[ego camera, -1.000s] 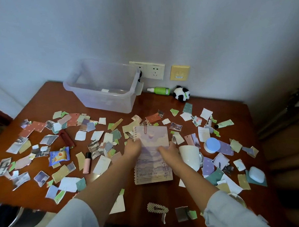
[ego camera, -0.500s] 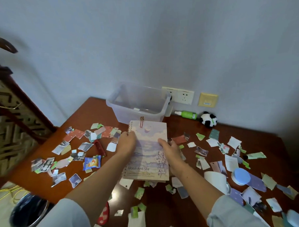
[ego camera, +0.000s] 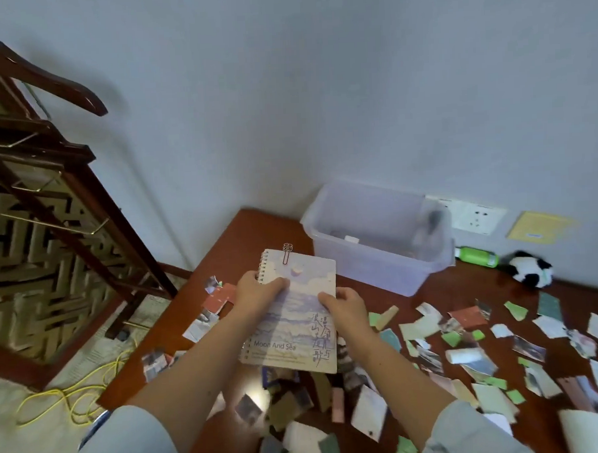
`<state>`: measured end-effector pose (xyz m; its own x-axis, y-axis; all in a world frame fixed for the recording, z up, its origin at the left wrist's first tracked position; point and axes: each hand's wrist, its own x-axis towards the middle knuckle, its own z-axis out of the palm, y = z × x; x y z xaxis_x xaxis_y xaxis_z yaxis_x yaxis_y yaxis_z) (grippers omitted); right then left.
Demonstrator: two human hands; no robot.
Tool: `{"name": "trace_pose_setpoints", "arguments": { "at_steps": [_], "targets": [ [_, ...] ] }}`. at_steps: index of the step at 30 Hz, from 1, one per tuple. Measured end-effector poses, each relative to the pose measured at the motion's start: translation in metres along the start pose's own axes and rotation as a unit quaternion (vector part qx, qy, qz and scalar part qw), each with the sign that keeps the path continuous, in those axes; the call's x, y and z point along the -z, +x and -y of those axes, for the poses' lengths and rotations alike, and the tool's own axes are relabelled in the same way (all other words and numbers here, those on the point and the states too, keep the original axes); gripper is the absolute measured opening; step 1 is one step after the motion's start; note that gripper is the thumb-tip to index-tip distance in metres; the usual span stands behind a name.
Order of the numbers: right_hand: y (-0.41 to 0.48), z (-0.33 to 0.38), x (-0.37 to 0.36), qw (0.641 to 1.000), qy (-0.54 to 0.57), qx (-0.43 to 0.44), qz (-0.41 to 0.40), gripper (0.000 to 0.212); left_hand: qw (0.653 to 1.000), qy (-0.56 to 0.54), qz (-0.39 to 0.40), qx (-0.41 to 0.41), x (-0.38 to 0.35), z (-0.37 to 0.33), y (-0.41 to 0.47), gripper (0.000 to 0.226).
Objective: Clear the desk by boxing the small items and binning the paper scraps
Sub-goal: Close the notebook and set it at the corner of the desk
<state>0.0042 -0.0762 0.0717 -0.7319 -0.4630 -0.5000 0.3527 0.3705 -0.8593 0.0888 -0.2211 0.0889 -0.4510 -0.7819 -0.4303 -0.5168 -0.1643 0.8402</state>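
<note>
— Slippage is to be feared: the notebook (ego camera: 295, 322) is held clear of the desk (ego camera: 250, 235), just short of the box (ego camera: 378, 270). It is gripped by the left hand (ego camera: 259, 293) at the spiral side, thumb laid on the cover, and pinched by the right hand (ego camera: 345, 310) at the opposite edge.
— Could it be dropped early?
— It could, were either hold loosened before the box is reached, and the scraps (ego camera: 467, 356) below would be scattered. The paper clip (ego camera: 286, 252) at its top might also be shaken loose.
— What cannot be made out?
— The box's contents are blurred; only a small pale thing is glimpsed inside. Items under the notebook and forearms are covered, the desk's near edge is cut off, and a bin cannot be identified with certainty.
</note>
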Motion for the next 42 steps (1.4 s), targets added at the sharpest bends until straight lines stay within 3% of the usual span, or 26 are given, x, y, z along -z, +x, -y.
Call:
{"name": "trace_pose_setpoints", "arguments": {
  "at_steps": [6,11,15,20,26,35,40,42],
  "targets": [
    [0.034,0.012,-0.077,1.0,-0.009,-0.025,0.001,0.017,0.999,0.029,-0.016,-0.018,0.054,-0.007,0.075,0.039],
    [0.065,0.037,-0.117,0.999,0.03,-0.023,-0.023,0.018,0.996,0.046,0.072,-0.019,0.08,-0.013,0.125,0.022],
    [0.094,0.055,-0.138,0.999,0.028,-0.01,-0.034,0.019,0.992,0.056,0.109,-0.003,0.094,-0.013,0.171,0.051],
    [0.134,0.08,-0.158,1.0,0.001,-0.024,0.0,0.027,0.993,0.057,0.099,-0.014,0.096,-0.022,0.224,0.06],
    [0.196,0.084,-0.175,0.998,-0.037,-0.042,-0.021,0.033,0.993,0.08,0.092,-0.006,0.087,-0.015,0.292,0.066],
    [0.266,0.065,-0.19,0.99,-0.131,-0.044,-0.028,0.036,0.993,0.092,0.074,-0.015,0.069,-0.004,0.34,0.057],
    [0.282,0.049,-0.191,0.979,-0.192,-0.033,-0.052,0.017,0.989,0.133,0.052,-0.046,0.063,0.001,0.348,0.057],
    [0.281,0.049,-0.19,0.966,-0.248,-0.03,-0.068,0.028,0.982,0.173,0.027,-0.068,0.06,0.002,0.345,0.054]
  ]
}}
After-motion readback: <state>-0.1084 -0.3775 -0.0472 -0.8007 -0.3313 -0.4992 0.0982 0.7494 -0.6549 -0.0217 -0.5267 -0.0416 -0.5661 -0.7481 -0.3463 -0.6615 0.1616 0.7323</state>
